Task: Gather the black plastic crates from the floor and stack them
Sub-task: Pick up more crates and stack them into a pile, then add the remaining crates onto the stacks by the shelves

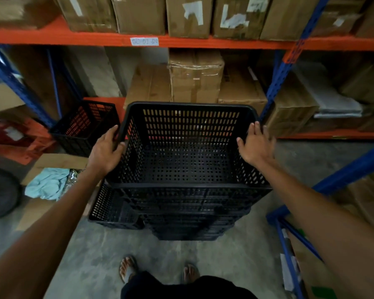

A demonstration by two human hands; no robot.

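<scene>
I am standing on the concrete floor (pixel 235 262) in front of the shelving, both arms reaching out to the top crate (pixel 188 145) of a stack of black plastic crates (pixel 192 214). My left hand (pixel 105 151) is clenching the top crate's left rim, fingers curling over the outer edge and thumb pressing against the inside of the perforated wall. My right hand (pixel 255 143) is lying against the right rim with fingers spread and extended, loose rather than gripping. The top crate is sitting nested in the crates beneath it, which are resting on the floor just ahead of my feet (pixel 127 268). 1 lower crate (pixel 110 206) is jutting out to the left of the stack, out of line with the others. Another black crate (pixel 85 126) is sitting apart at the far left, near the blue upright (pixel 20 87) of the shelving. A pale blue cloth (pixel 47 183) is lying on flattened cardboard (pixel 58 161) beside the stack's left side. Cardboard boxes (pixel 194 76) are filling the shelves behind.
</scene>
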